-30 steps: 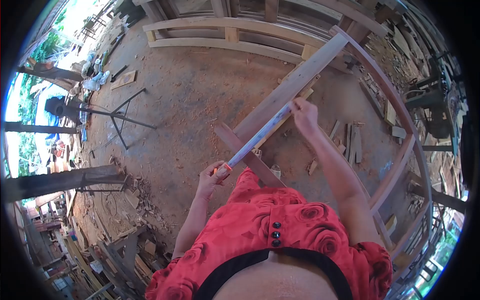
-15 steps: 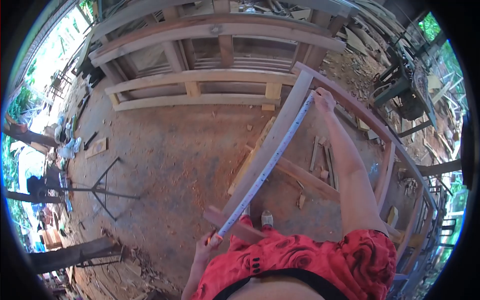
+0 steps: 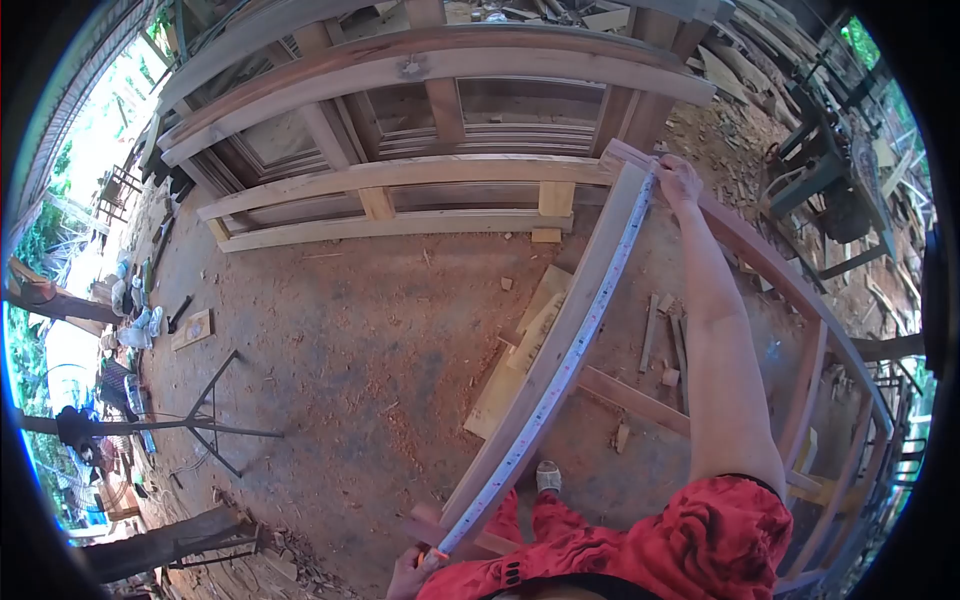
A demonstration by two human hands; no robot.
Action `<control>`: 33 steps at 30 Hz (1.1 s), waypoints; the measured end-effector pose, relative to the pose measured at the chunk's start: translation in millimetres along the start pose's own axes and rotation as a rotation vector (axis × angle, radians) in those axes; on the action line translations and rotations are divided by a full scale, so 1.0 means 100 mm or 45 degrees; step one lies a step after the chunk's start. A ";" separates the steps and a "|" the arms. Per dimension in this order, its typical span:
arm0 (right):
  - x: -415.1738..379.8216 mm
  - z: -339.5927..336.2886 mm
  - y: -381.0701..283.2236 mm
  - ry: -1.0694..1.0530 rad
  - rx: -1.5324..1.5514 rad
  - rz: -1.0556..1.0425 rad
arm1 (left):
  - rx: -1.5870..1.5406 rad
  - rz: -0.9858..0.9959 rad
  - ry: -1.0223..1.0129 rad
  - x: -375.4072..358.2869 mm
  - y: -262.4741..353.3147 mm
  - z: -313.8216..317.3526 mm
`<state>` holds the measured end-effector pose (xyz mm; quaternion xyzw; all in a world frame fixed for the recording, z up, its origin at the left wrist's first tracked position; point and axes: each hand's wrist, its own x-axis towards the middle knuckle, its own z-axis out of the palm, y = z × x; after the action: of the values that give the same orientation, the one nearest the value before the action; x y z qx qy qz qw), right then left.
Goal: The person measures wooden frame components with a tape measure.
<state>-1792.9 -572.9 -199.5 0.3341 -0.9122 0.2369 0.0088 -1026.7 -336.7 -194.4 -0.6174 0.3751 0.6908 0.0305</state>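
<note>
A white measuring tape (image 3: 570, 375) is stretched along a long wooden board (image 3: 540, 385) that runs diagonally from lower centre to upper right. At the board's far end, where it meets a reddish frame rail (image 3: 765, 252), my right hand (image 3: 680, 182) pinches the end of the tape. Near my body at the bottom, my left hand (image 3: 412, 574) is closed round the orange-marked tape measure (image 3: 436, 553), mostly hidden by the fingers. A short crosspiece (image 3: 490, 543) lies at the board's near end, close to my left hand.
Stacked wooden frames (image 3: 400, 172) stand ahead. A metal tripod stand (image 3: 205, 422) is at the left. Planks (image 3: 490, 395) lie on the floor under the board. A dark green machine (image 3: 835, 190) stands at the right, among wood scraps. My foot (image 3: 548, 476) is below the board.
My right hand and the tape have moved up and right to the board's far corner. My left hand sits lower in view. The head view has shifted slightly.
</note>
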 end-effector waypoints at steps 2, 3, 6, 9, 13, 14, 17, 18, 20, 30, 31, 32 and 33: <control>0.15 0.23 0.13 0.042 -0.056 -0.060 | 0.110 0.245 0.111 0.07 -0.04 0.06; 0.18 0.35 0.16 0.129 -0.052 -0.094 | 0.108 0.234 0.124 0.05 -0.04 0.06; 0.28 0.61 0.26 0.214 -0.039 -0.087 | -0.034 0.106 0.111 0.07 0.03 0.04; 0.38 0.61 0.35 0.228 -0.047 -0.008 | -0.096 0.036 0.111 0.09 0.07 0.04; 0.49 0.65 0.35 0.217 -0.022 0.057 | -0.123 -0.016 0.118 0.11 0.10 0.06; 0.50 0.63 0.33 0.228 -0.041 0.119 | -0.126 -0.025 0.119 0.11 0.11 0.06; 0.60 0.63 0.32 0.107 -0.005 0.199 | -0.137 -0.045 0.121 0.07 0.12 0.08; 0.58 0.60 0.30 0.130 0.036 0.151 | -0.150 -0.045 0.120 0.07 0.16 0.09; 0.83 0.84 0.66 0.209 0.101 -0.115 | -0.124 -0.047 0.121 0.08 0.27 0.16; 0.90 1.14 0.53 -0.106 0.140 -0.256 | 0.033 -0.176 0.094 0.06 0.14 -0.07; 0.89 1.11 0.49 -0.111 0.138 -0.251 | -0.129 -0.071 0.110 0.09 0.12 -0.04; 0.87 1.07 0.50 -0.109 0.148 -0.238 | -0.276 0.059 0.134 0.11 0.11 0.02; 0.85 1.06 0.51 -0.118 0.150 -0.234 | -0.287 0.043 0.142 0.10 0.13 0.05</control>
<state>-1875.0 -637.2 -300.1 0.4269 -0.8617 0.2725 -0.0313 -1039.8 -347.3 -197.6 -0.6481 0.3065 0.6935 -0.0716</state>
